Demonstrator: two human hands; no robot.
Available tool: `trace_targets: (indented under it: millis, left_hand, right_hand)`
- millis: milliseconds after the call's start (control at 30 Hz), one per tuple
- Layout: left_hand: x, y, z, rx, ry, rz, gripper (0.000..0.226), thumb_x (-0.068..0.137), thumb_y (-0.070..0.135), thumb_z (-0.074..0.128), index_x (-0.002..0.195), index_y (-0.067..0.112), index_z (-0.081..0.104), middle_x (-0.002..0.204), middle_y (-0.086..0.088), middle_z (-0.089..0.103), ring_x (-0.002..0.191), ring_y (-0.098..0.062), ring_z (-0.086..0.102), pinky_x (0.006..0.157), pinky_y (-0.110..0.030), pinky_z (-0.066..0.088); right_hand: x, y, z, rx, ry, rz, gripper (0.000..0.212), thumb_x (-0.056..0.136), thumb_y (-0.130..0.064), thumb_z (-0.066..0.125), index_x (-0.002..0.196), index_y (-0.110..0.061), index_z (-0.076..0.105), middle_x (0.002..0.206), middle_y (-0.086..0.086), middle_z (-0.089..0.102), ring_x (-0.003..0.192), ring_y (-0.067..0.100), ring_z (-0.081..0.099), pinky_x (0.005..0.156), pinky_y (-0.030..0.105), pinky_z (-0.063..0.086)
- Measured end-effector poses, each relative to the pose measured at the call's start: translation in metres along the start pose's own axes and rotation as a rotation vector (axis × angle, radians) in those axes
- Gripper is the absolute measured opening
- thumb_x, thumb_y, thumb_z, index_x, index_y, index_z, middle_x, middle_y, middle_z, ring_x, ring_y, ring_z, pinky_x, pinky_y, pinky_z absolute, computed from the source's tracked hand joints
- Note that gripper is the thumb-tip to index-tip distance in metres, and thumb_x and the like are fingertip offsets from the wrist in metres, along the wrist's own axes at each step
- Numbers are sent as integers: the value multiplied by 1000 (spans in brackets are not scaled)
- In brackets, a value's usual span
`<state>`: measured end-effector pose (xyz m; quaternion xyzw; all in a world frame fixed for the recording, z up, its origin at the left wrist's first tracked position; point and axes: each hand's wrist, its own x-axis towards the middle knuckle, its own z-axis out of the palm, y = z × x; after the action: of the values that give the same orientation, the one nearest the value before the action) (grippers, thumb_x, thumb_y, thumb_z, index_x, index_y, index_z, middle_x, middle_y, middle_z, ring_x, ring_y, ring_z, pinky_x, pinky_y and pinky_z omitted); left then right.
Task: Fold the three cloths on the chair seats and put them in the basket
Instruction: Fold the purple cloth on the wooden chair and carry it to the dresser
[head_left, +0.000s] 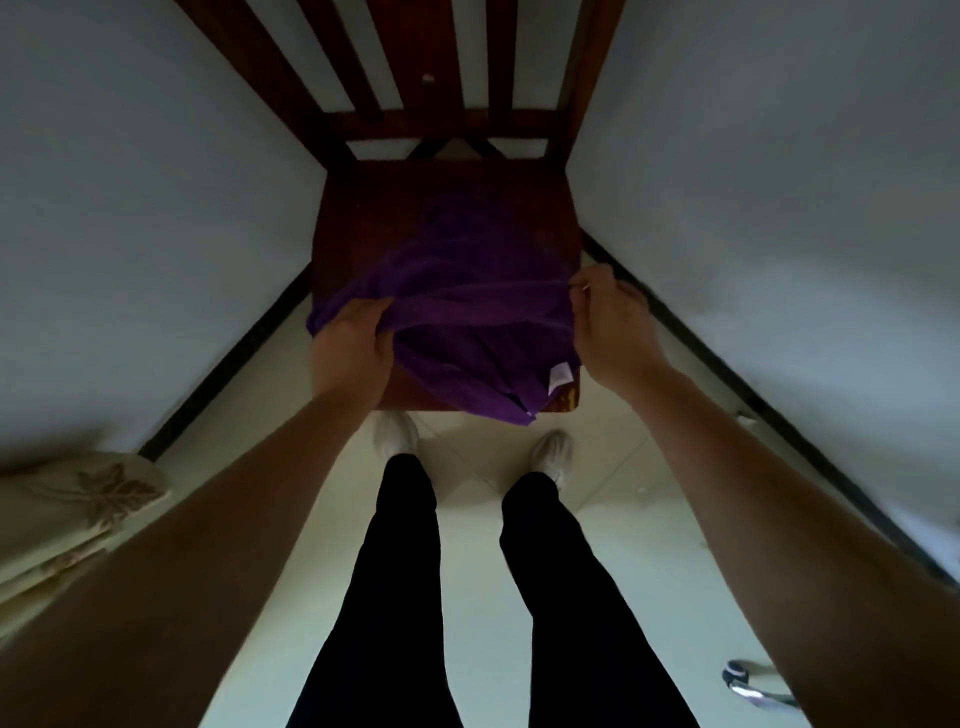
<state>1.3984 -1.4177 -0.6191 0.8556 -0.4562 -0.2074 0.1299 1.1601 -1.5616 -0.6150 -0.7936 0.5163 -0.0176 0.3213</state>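
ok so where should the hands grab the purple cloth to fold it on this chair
Pinch the purple cloth at its two side edges, left hand and right hand coming from the near side. It lies spread across the chair seat, with the tagged corner draped over the front, so lifting both sides probably folds it evenly.

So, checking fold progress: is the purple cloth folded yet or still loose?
Still loose: the purple cloth lies rumpled on the chair seat, both hands gripping it.

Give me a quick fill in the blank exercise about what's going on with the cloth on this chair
The cloth being folded is ____ in colour.
It lies on the seat of a wooden ____.
Both the left hand and the right hand are ____ the cloth.
A small white ____ shows near its front corner.

Missing words: purple; chair; gripping; label
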Motion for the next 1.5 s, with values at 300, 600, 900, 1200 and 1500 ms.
trace_targets:
  millis: [300,600,900,1200,1500]
  left_hand:
    - [-10,64,-188,-15,264,2,37,94,27,32,111,12,61,95,-12,58,83,-27,56,67,-37,49]
    - [-64,90,-321,-163,463,-36,29,102,28,46,118,13,64,109,-15,53,92,-25,54,79,-33,45]
    - [-115,105,-428,-818,496,38,20,89,14,68,107,15,75,91,1,72,79,-11,66,77,-33,59]
    - [-170,90,-497,-1049,484,234,19,89,12,70,108,10,73,79,7,71,60,5,64,51,-17,53]
    - [-157,85,-522,-1172,380,236,18,89,11,70,106,14,73,90,2,73,80,-8,68,82,-35,60]
  right_hand:
    - [-17,-90,-128,-125,-272,-263,59,91,-60,54,123,-10,55,108,12,64,96,29,63,83,39,52]
    - [-68,-163,-238,-127,-11,-288,37,97,-46,55,112,-15,68,97,4,59,89,21,59,75,31,46]
    - [-158,-236,-331,98,329,-202,24,91,-45,66,94,-22,73,79,-2,68,77,18,65,65,30,48]
    - [-251,-302,-363,395,424,-224,12,89,-28,73,100,-22,74,87,2,71,73,6,62,69,19,49]
    - [-252,-310,-384,780,124,-169,25,98,-17,60,122,-13,68,101,1,70,88,12,64,77,25,58]
